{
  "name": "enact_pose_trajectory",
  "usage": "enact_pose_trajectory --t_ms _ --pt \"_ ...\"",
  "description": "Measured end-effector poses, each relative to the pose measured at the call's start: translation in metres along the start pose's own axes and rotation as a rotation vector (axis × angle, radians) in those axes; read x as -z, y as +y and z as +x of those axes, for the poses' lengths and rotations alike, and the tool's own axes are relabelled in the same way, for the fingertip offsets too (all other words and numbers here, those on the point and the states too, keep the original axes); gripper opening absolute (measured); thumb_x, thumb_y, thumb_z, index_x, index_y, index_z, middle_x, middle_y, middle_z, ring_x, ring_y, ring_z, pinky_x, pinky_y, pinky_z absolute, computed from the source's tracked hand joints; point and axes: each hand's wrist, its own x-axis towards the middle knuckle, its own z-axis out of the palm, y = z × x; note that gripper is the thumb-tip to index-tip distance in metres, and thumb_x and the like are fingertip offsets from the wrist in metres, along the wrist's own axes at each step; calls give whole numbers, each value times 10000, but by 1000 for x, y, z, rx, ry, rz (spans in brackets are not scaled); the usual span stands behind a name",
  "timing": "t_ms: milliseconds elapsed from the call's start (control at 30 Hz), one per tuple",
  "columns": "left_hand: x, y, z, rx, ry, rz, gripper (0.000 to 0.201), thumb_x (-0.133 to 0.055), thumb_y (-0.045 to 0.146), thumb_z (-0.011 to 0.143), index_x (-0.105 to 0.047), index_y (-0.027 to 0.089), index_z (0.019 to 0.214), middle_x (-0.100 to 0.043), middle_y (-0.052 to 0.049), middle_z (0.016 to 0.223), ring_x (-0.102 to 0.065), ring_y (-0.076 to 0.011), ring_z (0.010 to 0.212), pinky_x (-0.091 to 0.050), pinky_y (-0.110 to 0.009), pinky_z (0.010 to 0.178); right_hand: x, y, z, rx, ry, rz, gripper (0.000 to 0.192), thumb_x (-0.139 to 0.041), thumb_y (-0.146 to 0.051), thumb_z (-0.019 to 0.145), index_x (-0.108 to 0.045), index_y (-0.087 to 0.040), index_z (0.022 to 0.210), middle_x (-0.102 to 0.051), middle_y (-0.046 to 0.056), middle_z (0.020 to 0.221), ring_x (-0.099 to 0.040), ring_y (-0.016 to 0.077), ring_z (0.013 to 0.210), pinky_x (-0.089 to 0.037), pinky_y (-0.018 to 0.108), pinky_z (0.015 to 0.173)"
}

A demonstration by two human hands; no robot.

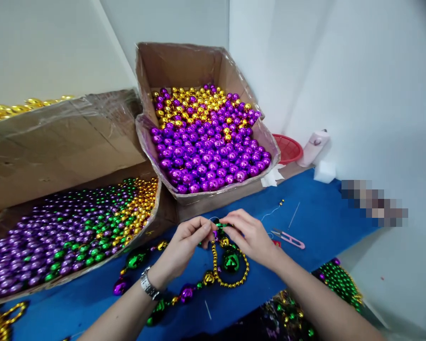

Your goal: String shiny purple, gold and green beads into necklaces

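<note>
Bead necklace [213, 274], gold strand with big green, purple and gold balls, lies on the blue table [315, 218] under my hands. Left: carton of mixed beads [71, 227]. My left hand [184, 246] and right hand [250, 237] both pinch its top end, fingertips pressed together. Behind: box of purple balls [206, 147]. Right: pink snips [289, 238].

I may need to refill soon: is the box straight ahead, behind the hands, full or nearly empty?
Full. The box has its flaps open and purple and gold beads heaped to the front rim.
</note>
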Motion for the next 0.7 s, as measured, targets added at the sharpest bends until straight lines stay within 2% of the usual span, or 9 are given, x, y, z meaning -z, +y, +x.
enact_pose_trajectory --t_ms 167,333,467,567,700 --pt "-2 1 0 -1 0 -35 245 -548 336 862 -598 133 735 -562 -17 662 -442 -108 590 -357 -220 570 -15 1 -9 7 37 -105 289 -467 -206 923 -610 -258 1168 -601 88 1018 -582 189 849 -480 333 781" --pt "-2 1 0 17 -15 -41 230 -551 332 862 -606 132 762 -566 -18 661 -451 -109 589 -362 -222 571 -26 8 -5 -47 14 -73 246 -441 -209 928 -669 -233 1018 -599 94 985 -575 194 863 -475 323 780" --pt "-1 2 0 0 16 -1 225 -546 334 863 -615 134 788 -572 -20 677 -463 -112 593 -374 -224 572 -23 2 -7 -131 -22 34 210 -451 -217 928 -659 -225 955 -609 77 950 -583 193 882 -462 312 794" --pt "-1 4 1 -37 53 80 212 -558 338 855 -607 140 794 -569 -8 674 -479 -111 594 -389 -227 587 -22 -7 -12 -210 -61 152 177 -451 -222 939 -627 -238 946 -641 19 850 -613 151 787 -472 252 706" --pt "-4 4 -1 -80 63 168 245 -535 346 867 -582 143 739 -538 7 624 -475 -111 588 -383 -217 573 -35 -16 -12 -312 -75 284 128 -467 -240 936 -545 -233 1037 -644 -40 708 -611 109 591 -443 184 511"
